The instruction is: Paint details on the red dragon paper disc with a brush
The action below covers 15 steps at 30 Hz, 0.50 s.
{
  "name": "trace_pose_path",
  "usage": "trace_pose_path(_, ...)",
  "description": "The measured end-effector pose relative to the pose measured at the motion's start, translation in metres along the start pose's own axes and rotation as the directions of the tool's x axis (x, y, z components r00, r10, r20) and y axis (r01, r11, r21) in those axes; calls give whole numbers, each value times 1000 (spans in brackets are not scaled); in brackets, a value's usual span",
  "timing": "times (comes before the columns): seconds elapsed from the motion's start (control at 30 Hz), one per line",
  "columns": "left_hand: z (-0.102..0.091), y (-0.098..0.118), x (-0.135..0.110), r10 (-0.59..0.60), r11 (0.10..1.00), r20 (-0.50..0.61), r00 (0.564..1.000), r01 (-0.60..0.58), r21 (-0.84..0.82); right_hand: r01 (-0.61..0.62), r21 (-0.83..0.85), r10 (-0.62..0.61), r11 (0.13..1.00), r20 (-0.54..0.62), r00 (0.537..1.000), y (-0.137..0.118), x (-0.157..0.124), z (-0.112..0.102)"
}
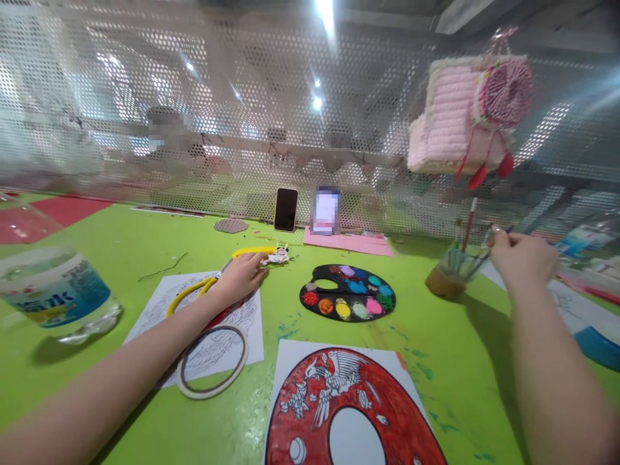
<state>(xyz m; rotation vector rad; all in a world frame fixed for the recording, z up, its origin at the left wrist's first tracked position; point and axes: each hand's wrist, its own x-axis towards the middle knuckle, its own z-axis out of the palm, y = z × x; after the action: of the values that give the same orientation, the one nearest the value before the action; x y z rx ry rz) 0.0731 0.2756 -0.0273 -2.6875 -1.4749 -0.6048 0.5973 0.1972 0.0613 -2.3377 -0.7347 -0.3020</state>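
Observation:
My right hand [523, 258] is closed in a pinch on a thin paintbrush [480, 263], whose lower end slants into a clear cup [446, 274] of brown water. More brushes stand in that cup, one with a red handle [469, 226]. My left hand [242, 278] lies low over the table, its fingers stretched forward. Its fingertips are beside a crumpled, stained tissue [276, 256]; whether they touch it is unclear. Under and around that hand are yellow-handled scissors [191, 294], partly hidden. A black paint palette [317, 310] with several colours lies between my hands.
A red-painted bird picture [310, 420] lies in front. A tape ring [213, 394] rests on a line drawing [254, 342] at left. A cut bottle [72, 290] stands far left. Two phones, one dark [285, 210], lean on a perforated screen [217, 148]. A pink bag [450, 110] hangs right.

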Motion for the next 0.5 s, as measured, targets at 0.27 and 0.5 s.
trace_pose_path(0.27,1,-1,0,-7,1000,-7,1000,7,6,-49,10,48,999,58,997,-5,-8,-7)
trace_pose_path(0.5,0,0,-1,-15,1000,-12,1000,15,-6,16,-61,-14,998,29,999,0,-2,-12)
